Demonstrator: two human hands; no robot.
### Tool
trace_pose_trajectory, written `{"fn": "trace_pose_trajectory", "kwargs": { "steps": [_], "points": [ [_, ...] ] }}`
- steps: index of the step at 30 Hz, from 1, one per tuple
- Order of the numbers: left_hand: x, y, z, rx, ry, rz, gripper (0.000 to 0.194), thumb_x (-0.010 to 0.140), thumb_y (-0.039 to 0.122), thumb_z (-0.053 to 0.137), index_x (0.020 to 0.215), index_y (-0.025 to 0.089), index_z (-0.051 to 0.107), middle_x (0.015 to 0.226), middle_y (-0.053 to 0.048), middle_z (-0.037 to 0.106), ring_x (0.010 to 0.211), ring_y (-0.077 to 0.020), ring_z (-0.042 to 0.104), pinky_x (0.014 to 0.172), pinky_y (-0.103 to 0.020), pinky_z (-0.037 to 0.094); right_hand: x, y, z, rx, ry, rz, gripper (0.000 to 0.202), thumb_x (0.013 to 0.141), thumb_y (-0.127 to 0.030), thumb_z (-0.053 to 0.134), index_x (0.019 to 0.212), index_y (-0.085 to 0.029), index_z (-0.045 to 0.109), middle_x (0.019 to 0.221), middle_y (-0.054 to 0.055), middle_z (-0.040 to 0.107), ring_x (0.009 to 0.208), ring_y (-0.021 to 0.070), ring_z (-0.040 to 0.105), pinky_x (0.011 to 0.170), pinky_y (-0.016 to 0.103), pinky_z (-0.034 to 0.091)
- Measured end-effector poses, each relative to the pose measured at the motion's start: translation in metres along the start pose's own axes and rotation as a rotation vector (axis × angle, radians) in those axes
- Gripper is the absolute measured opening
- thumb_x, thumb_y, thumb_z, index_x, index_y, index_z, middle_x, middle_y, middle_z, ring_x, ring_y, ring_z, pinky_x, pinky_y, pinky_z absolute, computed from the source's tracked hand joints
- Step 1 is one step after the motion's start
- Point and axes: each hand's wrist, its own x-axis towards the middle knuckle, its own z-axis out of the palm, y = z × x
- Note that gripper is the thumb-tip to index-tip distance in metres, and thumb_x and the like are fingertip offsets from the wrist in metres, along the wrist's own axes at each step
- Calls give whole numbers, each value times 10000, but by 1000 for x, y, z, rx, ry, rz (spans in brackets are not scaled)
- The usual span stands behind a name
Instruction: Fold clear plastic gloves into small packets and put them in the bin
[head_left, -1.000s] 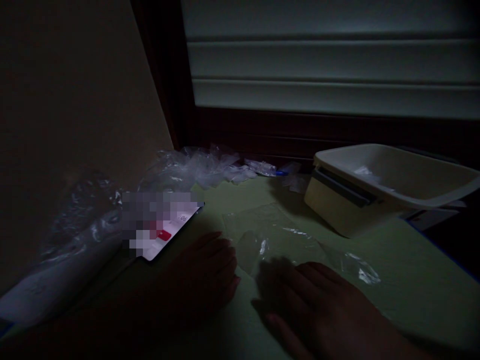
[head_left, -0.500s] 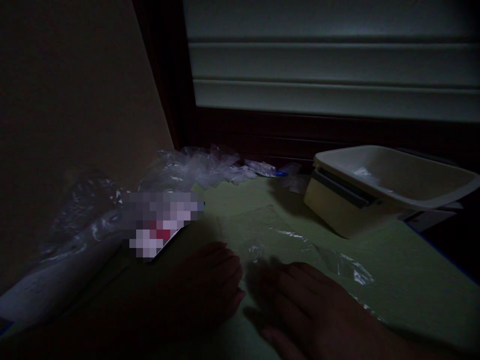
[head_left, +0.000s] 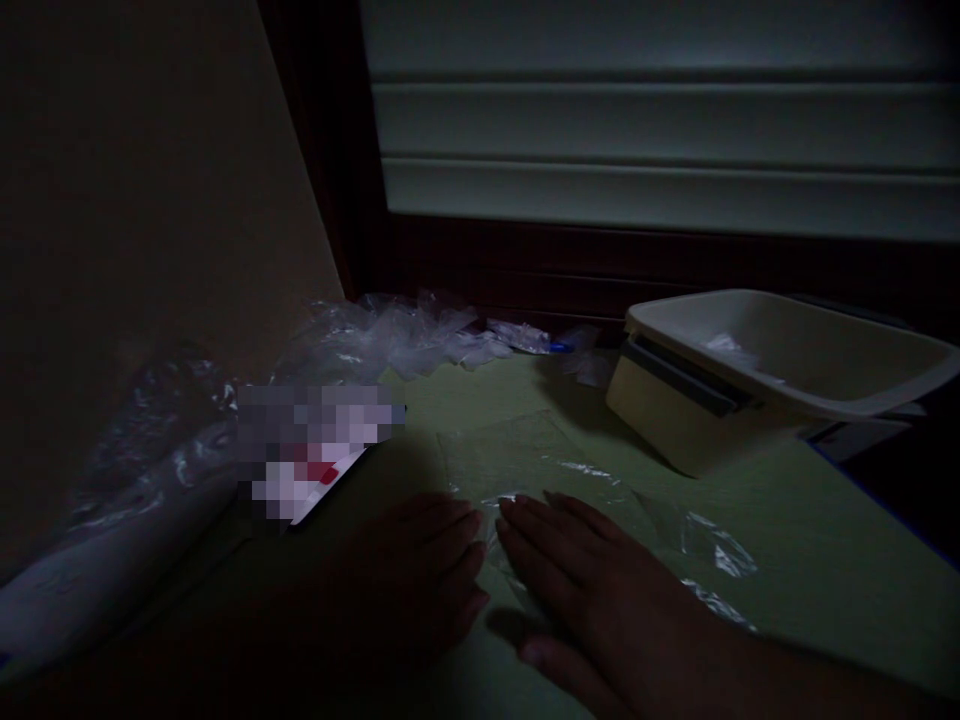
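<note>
A clear plastic bag (head_left: 525, 445) lies flat on the green tabletop (head_left: 810, 560), with shiny creases along its right side. My right hand (head_left: 592, 580) rests palm down on the bag's near part, fingers stretched out and the thumb apart. Just left of it, my left hand (head_left: 427, 560) lies low at the bag's near left edge, fingers extended towards the right hand. It is in deep shadow, and whether it presses the bag or the table I cannot tell. Neither hand grasps anything.
A cream plastic bin (head_left: 667, 425) with a dark handle stands at the right, some clear plastic inside. Crumpled clear plastic (head_left: 390, 335) lies along the back. A flat blurred-out item with red on it (head_left: 322, 470) and a plastic-wrapped white roll (head_left: 112, 570) are at the left.
My right hand has moved slightly forward and left over the bag, its fingers now flatter and straighter. My left hand has barely moved.
</note>
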Motion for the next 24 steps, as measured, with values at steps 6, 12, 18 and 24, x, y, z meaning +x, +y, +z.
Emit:
{"fn": "trace_pose_trajectory", "kwargs": {
  "steps": [6, 12, 18, 24],
  "points": [
    [2, 0, -2, -7, -46, -10, 375, 1002, 223, 305, 860, 124, 638, 950, -86, 682, 904, -195, 610, 859, -316, 454, 0, 4, 7, -72, 143, 111, 473, 937, -382, 435, 1202, -36, 621, 1242, 194, 609, 1119, 359, 588, 950, 549, 470],
    [-1, 0, 2, -19, -13, 5, 315, 992, 216, 347, 920, 92, 628, 998, -104, 663, 965, -214, 590, 890, -335, 439, 0, 3, 5, -50, 184, 70, 508, 962, -411, 386, 1292, -58, 544, 1333, 178, 539, 1194, 333, 534, 970, 533, 456],
    [1, -1, -2, -36, -158, -1, 115, 901, 220, 555, 870, 121, 605, 934, -88, 638, 925, -209, 576, 842, -321, 468, 5, 0, 1, 43, 79, 59, 563, 961, -450, 390, 1358, -60, 467, 1408, 179, 456, 1276, 316, 450, 1044, 516, 384],
    [4, -1, -3, -22, -184, 16, 102, 869, 217, 598, 829, 123, 609, 845, -60, 620, 900, -217, 567, 847, -340, 477, 12, -1, -7, 117, -73, 25, 582, 960, -448, 394, 1365, -34, 449, 1414, 187, 450, 1312, 303, 401, 1104, 497, 292]
  ]
}}
